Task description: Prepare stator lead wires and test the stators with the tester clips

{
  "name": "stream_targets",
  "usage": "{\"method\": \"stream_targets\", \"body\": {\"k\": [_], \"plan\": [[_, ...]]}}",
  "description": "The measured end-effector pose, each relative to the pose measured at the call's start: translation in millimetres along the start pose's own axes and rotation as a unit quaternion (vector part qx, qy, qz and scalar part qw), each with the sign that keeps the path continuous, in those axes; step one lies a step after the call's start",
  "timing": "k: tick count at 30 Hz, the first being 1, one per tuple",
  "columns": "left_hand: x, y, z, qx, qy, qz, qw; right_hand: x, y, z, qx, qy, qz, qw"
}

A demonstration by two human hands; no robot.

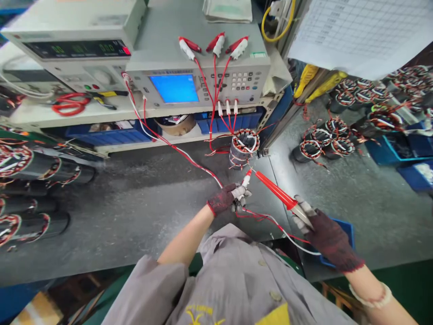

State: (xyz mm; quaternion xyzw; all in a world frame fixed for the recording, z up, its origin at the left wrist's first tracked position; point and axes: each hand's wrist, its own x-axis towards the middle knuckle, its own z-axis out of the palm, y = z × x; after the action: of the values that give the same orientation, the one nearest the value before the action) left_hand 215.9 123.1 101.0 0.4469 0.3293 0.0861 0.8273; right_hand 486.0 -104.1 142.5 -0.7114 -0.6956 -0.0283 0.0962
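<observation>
A wound motor stator (244, 147) with copper coils stands upright on the dark bench, just in front of the tester with a blue screen (174, 88). My right hand (323, 234), in a dark knit glove, is closed round a long red test probe (275, 190) whose tip points up-left, close to the stator's base. My left hand (227, 197), gloved the same way, pinches a small white clip (245, 182) on a red and white lead, right beside the probe tip. Red leads run from the stator up to the tester.
A second instrument (76, 48) sits at the back left with red scissors (69, 104) below it. Several stators lie at the left edge (30, 164) and several more on the right bench (333, 142). Blue bins (419, 174) stand far right; a paper chart (365, 31) hangs above.
</observation>
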Motion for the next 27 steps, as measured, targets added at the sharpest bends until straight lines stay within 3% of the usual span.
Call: {"method": "stream_targets", "body": {"k": [6,12,16,22,27], "plan": [[25,-2,4.7,-0.053,-0.005,0.002,0.999,19,16,1,0.045,0.046,0.013,0.998],[51,1,-3.7,-0.048,0.035,0.012,0.998,27,35,6,-0.004,0.017,0.020,1.000],[56,-20,-6.2,-0.025,0.044,-0.020,0.999,21,44,20,0.008,-0.002,0.008,1.000],[102,-57,-13.8,0.023,0.098,-0.057,0.993,26,60,48,-0.008,-0.039,-0.027,0.999],[118,-85,-20.3,0.066,0.139,-0.067,0.986,25,66,65,-0.002,-0.071,-0.023,0.997]]}}
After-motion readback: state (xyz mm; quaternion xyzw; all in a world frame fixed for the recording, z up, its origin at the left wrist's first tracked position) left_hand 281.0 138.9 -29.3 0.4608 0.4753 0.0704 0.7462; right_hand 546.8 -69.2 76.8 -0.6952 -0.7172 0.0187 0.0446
